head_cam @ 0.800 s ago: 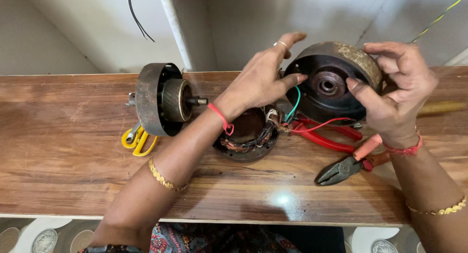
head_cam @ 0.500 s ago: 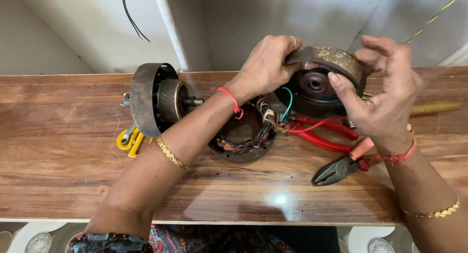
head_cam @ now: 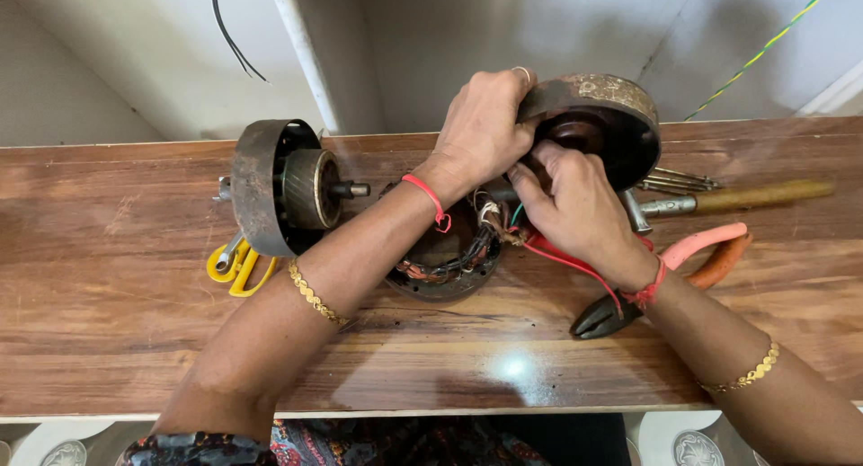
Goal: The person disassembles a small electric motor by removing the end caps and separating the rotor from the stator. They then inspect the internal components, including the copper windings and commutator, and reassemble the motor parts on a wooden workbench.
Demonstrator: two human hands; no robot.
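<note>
**Two hands on one rusty motor cover**

Two hands meet at the same object, a round rusty motor cover [head_cam: 598, 124], and this is the relation that matters. The cover stands tilted on its edge at the far side of the wooden counter [head_cam: 135, 340], near the wall, with its hollow side turned toward the person. It lies beyond both hands, a little to the right of the middle. Its axis points roughly toward the person and slightly downward, not flat on the counter.

The left hand [head_cam: 485, 129] reaches across from the left and is the one that carries the cover. Its grip is closed over the upper left rim, with the fingers curled on the outside. The right hand [head_cam: 580, 210] comes from below and is the nearer one to the hollow. Its fingers are bent and pushed into the centre of the cover; I cannot tell if they pinch something small there or only press.

Just under both wrists lies the stator winding [head_cam: 445, 255], flat on the counter, with coloured wires going up toward the cover. To the left, well apart, stands a second cover with rotor and shaft [head_cam: 288, 192], the shaft pointing right. Red-handled pliers [head_cam: 661, 277] lie beside the right wrist, a wooden-handled screwdriver [head_cam: 733, 199] just behind them, and a small yellow tool [head_cam: 235, 268] sits near the left part.
</note>
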